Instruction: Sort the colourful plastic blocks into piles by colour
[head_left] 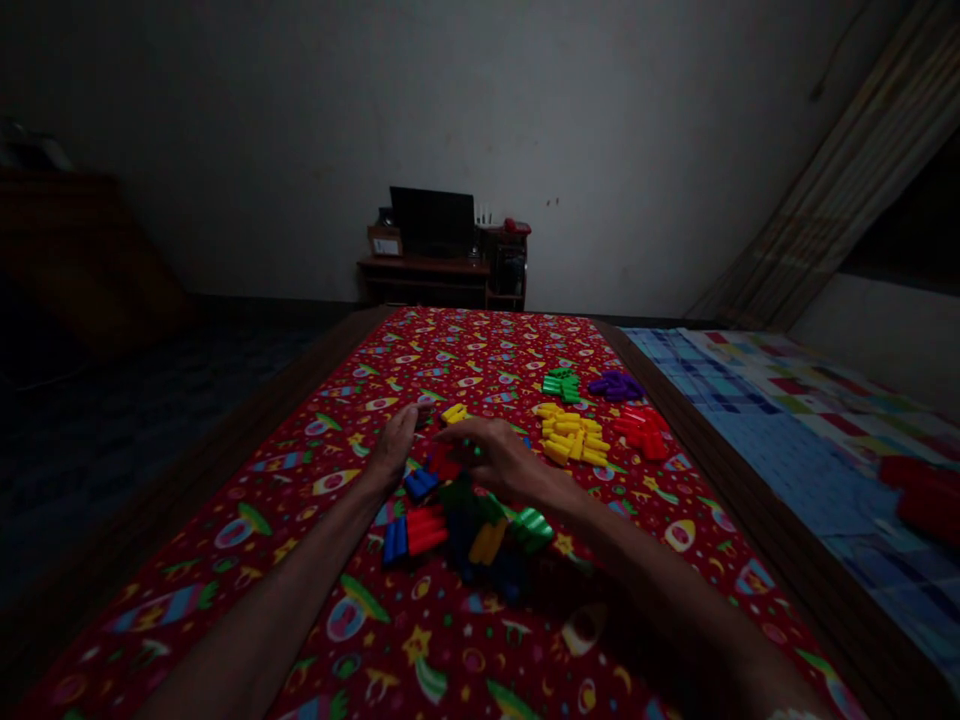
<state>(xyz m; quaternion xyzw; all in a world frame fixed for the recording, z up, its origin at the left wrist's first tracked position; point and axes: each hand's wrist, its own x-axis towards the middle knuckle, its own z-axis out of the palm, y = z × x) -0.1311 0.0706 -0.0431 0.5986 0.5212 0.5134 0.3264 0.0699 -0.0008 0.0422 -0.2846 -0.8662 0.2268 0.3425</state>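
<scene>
Colored plastic building pieces lie in a mixed pile on a red patterned cloth (pixel 315 560). My left hand (pixel 394 445) rests on its edge along the pile's left side, fingers stretched forward, with no piece visible in it. Over the pile's far part, my right hand (pixel 495 455) reaches left with fingers apart and slightly curved; pieces beneath it are partly hidden. Close by are a blue piece (pixel 421 485), a red piece (pixel 426 530), a yellow piece (pixel 487 541) and a green piece (pixel 532 530). Beyond the hands sits another yellow piece (pixel 454 414).
Right of the hands lie single-color groups: yellow pieces (pixel 574 437), red pieces (pixel 643 433), green pieces (pixel 561 385) and purple pieces (pixel 616 386). A desk with a dark monitor (pixel 433 222) stands by the far wall. Patterned bedding (pixel 757 420) spreads at the right.
</scene>
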